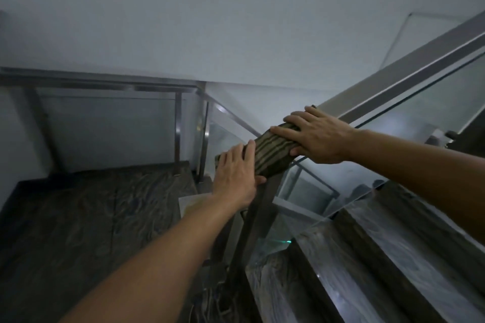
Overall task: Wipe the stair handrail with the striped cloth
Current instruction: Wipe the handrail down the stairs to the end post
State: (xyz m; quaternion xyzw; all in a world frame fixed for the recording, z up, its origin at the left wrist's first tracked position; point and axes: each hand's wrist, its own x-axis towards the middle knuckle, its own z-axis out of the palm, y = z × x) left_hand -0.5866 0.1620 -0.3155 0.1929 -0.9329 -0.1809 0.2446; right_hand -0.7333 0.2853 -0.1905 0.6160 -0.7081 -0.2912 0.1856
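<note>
The striped cloth [267, 151], olive with dark stripes, is wrapped over the lower end of the metal stair handrail [393, 78], which rises toward the upper right. My left hand [236, 176] clasps the cloth's lower end, thumb underneath. My right hand [317, 134] presses flat on the cloth's upper end, fingers spread over the rail. Under the cloth the rail's end is hidden, and a metal post [259, 215] drops down from it.
Glass balustrade panels [433, 110] run below the rail. Dark marble steps [380, 257] rise at the right; a dark landing [91, 212] lies at the left, bounded by another metal railing [105, 84]. A pale wall fills the top.
</note>
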